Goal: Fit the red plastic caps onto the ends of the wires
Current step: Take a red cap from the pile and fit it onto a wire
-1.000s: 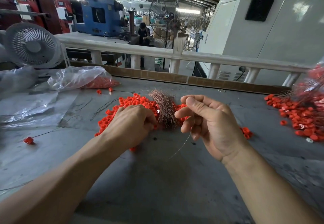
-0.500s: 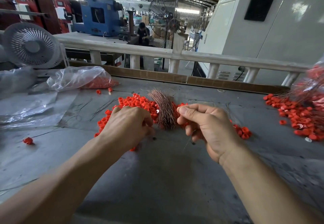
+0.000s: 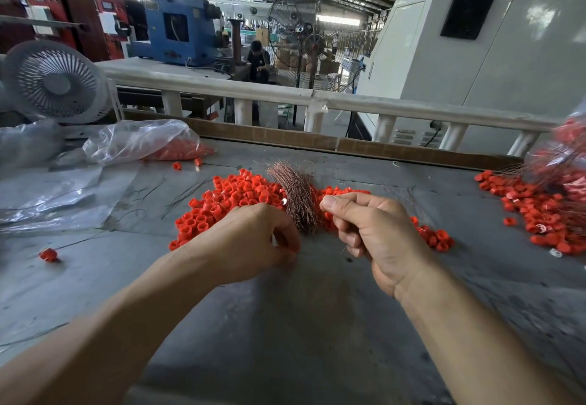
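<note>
My left hand [image 3: 250, 240] is palm down on the grey surface [image 3: 285, 325], its fingers [image 3: 290, 233] curled under and pinched together at the near edge of the pile of red caps [image 3: 231, 198]. What they pinch is hidden beneath my knuckles; I cannot tell whether a cap is between them. My right hand [image 3: 377, 236] is raised just off the surface, thumb pressed down against the curled forefinger. A thin wire [image 3: 344, 250] shows just below those fingers, so they seem to nip it, though it is too fine to follow far.

Between my two hands, just beyond the fingertips, lies the bundle of copper wires [image 3: 296, 195], fanned out at its far end and resting across the middle of the cap pile. More red caps spill to the right of my right hand [image 3: 437, 238].

Well off to the right of my right hand lies a second heap of caps [image 3: 539, 214] with wires running through it. Far to the left of my left hand a single cap [image 3: 48, 254] sits alone on the surface. Beyond my left hand, a clear plastic bag [image 3: 139, 141] holds more red caps, and a white fan [image 3: 55, 83] stands behind it.
</note>
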The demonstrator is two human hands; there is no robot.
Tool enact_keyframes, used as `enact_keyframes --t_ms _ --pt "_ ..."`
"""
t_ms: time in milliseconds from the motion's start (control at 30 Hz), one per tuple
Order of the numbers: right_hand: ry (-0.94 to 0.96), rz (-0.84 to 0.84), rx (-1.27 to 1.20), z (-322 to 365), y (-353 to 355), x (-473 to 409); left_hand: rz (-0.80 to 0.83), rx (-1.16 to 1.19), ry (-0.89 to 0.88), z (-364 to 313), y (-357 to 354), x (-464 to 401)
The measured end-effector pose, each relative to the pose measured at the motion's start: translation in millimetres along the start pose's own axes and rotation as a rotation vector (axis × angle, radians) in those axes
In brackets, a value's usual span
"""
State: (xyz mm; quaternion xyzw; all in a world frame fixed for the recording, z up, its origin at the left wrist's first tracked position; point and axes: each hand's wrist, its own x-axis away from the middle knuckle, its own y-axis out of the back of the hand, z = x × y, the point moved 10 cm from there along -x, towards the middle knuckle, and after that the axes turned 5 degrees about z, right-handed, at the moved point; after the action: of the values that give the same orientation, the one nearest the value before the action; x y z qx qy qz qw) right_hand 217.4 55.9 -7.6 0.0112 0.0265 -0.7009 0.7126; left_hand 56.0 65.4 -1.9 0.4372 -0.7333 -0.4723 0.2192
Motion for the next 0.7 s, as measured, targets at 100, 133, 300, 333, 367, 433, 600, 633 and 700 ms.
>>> enact_keyframes --t_ms 100,133,300,333,367,433,600,633,700 --pt "0.003 0.004 -0.005 0 0 0 -0.013 0.037 -0.046 -9 -1 1" --pt "0.004 0.003 -0.003 0 0 0 -0.041 0.052 -0.058 -12 2 1" --pt "0.023 -0.009 0.007 4 1 2 -0.239 0.223 -0.08 -15 27 5" --pt "0.027 -0.009 -0.004 5 1 2 -0.26 0.251 -0.081 -14 29 6" --pt "0.032 -0.007 -0.016 7 0 3 -0.271 0.287 -0.081 -14 31 7" --pt "0.04 -0.006 -0.03 9 -2 4 -0.274 0.393 -0.088 -13 31 8" --pt "0.065 -0.005 -0.033 15 -3 7 -0.274 0.736 -0.11 -5 29 3" --pt "0.063 -0.004 -0.027 16 -3 8 -0.256 0.827 -0.11 -3 27 2" --pt "0.058 0.005 -0.017 16 -4 9 -0.203 1.021 -0.088 3 19 -2"
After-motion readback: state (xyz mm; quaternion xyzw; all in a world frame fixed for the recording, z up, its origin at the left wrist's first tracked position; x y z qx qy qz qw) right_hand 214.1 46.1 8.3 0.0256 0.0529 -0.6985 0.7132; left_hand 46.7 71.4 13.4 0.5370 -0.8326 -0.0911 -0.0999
